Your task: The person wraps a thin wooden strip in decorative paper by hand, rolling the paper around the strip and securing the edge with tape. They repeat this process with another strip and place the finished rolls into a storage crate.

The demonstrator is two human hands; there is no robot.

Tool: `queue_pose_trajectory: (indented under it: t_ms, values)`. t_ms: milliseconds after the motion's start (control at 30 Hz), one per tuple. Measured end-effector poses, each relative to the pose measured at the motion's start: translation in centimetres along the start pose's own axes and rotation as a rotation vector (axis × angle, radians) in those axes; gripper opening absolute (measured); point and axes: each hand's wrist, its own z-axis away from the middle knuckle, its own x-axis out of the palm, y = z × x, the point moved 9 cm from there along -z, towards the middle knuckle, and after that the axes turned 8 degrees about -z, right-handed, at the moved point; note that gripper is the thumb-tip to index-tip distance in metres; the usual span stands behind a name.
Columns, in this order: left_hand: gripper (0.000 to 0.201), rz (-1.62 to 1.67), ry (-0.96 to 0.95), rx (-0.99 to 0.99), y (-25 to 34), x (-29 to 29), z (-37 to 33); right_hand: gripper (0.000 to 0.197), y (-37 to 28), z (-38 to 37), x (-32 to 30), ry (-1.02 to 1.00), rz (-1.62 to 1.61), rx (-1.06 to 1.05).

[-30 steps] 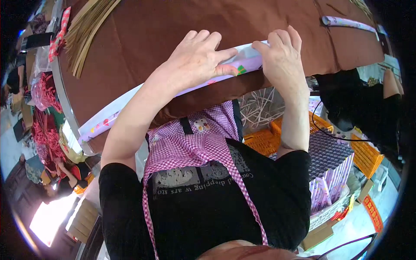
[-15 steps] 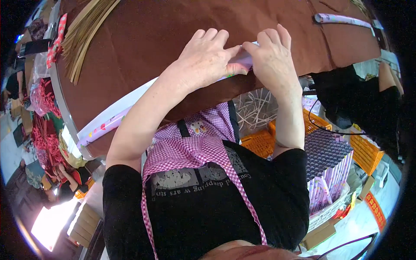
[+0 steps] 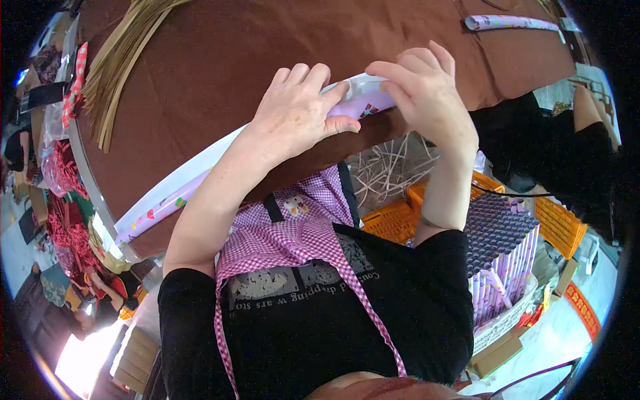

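A lilac patterned paper sheet (image 3: 177, 198), white on its inner face, lies partly rolled along the near edge of the brown-covered table (image 3: 267, 40). My left hand (image 3: 297, 110) grips this roll near its right part, thumb on the near side and fingers over the top. At the roll's right end, my right hand (image 3: 427, 90) has its thumb and index finger on the paper, the other fingers raised. Between the two hands a short stretch of white and lilac paper shows. My left forearm hides the middle of the roll.
A finished-looking lilac tube (image 3: 513, 24) lies at the table's far right. Dry flat strips (image 3: 130, 67) lie at the far left. Below right stand orange crates (image 3: 390, 223) and a white basket (image 3: 510, 317) packed with upright tubes. Another person's dark-clothed leg (image 3: 507, 130) is at right.
My hands have moved apart, the left one leftward and slightly down. More of the rolled paper now shows between them. The view has shifted slightly.
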Motion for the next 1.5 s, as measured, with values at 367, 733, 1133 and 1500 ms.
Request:
queue_pose_trajectory:
  t_ms: [367,733,1133,1500]
  values:
    - [0.059,0.039,-0.011,0.003,0.0,0.1,0.0,0.012,4.6,1.0,-1.4,0.03,-0.049,0.116]
    - [0.063,0.039,0.0,0.019,0.0,0.0,-0.2,0.01,4.2,1.3,-2.6,0.056,0.035,0.092]
    - [0.064,0.03,-0.008,0.01,-0.1,0.0,-0.1,0.012,4.3,0.8,-1.2,0.019,0.196,0.165]
    - [0.065,0.029,-0.016,0.013,0.0,0.0,-0.2,0.015,3.6,0.3,-0.4,-0.034,0.323,0.179]
